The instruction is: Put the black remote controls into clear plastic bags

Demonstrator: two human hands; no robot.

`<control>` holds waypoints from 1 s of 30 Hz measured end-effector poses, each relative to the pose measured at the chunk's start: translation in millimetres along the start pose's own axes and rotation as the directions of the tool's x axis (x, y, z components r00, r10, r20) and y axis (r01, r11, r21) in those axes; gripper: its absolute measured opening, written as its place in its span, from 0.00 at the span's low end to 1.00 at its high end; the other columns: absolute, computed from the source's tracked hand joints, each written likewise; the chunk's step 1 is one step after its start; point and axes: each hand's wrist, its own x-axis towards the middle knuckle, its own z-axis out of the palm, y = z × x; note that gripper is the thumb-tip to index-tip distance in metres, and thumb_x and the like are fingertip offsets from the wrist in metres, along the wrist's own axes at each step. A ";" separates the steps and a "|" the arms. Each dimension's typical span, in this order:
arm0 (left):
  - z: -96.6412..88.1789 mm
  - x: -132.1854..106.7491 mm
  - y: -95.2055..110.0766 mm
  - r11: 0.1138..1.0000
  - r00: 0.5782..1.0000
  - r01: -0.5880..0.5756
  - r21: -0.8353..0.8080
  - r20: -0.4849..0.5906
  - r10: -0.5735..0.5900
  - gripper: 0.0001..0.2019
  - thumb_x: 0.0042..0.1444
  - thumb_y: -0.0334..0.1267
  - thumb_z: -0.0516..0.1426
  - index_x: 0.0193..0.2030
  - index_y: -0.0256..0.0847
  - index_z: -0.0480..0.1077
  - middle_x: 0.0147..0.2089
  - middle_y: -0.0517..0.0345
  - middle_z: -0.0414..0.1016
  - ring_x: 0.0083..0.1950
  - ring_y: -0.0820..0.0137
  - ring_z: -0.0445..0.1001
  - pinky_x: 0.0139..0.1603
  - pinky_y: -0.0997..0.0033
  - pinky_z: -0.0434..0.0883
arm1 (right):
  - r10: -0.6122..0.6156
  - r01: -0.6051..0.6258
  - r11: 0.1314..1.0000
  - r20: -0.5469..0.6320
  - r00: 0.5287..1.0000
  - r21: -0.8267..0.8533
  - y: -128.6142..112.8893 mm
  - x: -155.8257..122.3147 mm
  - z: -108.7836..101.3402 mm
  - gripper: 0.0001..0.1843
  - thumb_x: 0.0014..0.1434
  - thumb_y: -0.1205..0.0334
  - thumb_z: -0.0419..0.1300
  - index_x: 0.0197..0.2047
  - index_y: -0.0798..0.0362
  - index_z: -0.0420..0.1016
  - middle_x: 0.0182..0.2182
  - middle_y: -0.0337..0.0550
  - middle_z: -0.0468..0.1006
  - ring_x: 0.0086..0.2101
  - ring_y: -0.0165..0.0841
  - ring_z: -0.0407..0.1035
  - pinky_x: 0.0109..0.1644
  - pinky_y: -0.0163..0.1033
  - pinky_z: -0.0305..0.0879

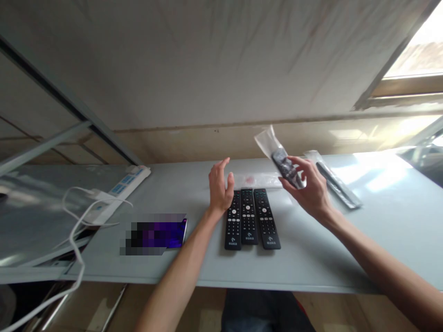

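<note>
Table: pale grey-blue top running the full width under a bare wall. It bears all the items below.

Power strip: white and long, at the left rear of the table. A white cable loops from it over the front edge.

Row of three black remotes: at table centre, side by side and close together, keypads up, long axes pointing away from the person.

Phone: lies flat left of the row, near the front edge; the screen is blurred.

Spare bagged remote: dark, in clear plastic, lying flat at right rear, well apart from the row.

Bagged remote: black, in a clear bag, held off the table above and right of the row. It is tilted, with the slack end of the bag sticking up to the left.

Right hand: thumb and fingers clamped on the lower part of the bagged remote.

Left hand: open, fingers slightly apart, holding nothing, over the far end of the leftmost remote. Contact with it cannot be told.

Flat clear bag: on the table just behind the row, with a reddish mark.
</note>
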 end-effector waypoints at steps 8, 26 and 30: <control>-11.3 -6.0 33.0 0.995 0.988 -0.026 -0.097 0.149 0.041 0.25 0.73 0.62 0.48 0.56 0.47 0.74 0.57 0.47 0.79 0.63 0.52 0.73 0.70 0.48 0.66 | -0.115 0.101 0.976 0.065 0.991 0.192 -13.2 -34.1 36.9 0.24 0.69 0.57 0.68 0.67 0.39 0.74 0.54 0.47 0.82 0.51 0.45 0.80 0.53 0.55 0.81; 1.0 -2.5 57.6 0.704 0.845 0.519 -0.484 0.413 -0.339 0.17 0.62 0.53 0.67 0.49 0.44 0.78 0.34 0.59 0.82 0.32 0.66 0.81 0.33 0.68 0.76 | -0.225 0.203 0.949 0.065 0.972 0.243 -15.2 -25.8 26.7 0.29 0.69 0.61 0.68 0.71 0.36 0.72 0.59 0.47 0.83 0.54 0.47 0.80 0.56 0.59 0.78; 3.8 -1.1 51.3 0.570 0.801 0.598 -0.564 0.429 -0.416 0.23 0.59 0.52 0.70 0.56 0.42 0.78 0.37 0.56 0.86 0.33 0.63 0.85 0.35 0.66 0.80 | -0.183 0.167 0.969 0.077 0.980 0.184 -14.3 -23.7 25.0 0.30 0.70 0.58 0.68 0.72 0.38 0.70 0.60 0.50 0.81 0.56 0.49 0.77 0.59 0.61 0.76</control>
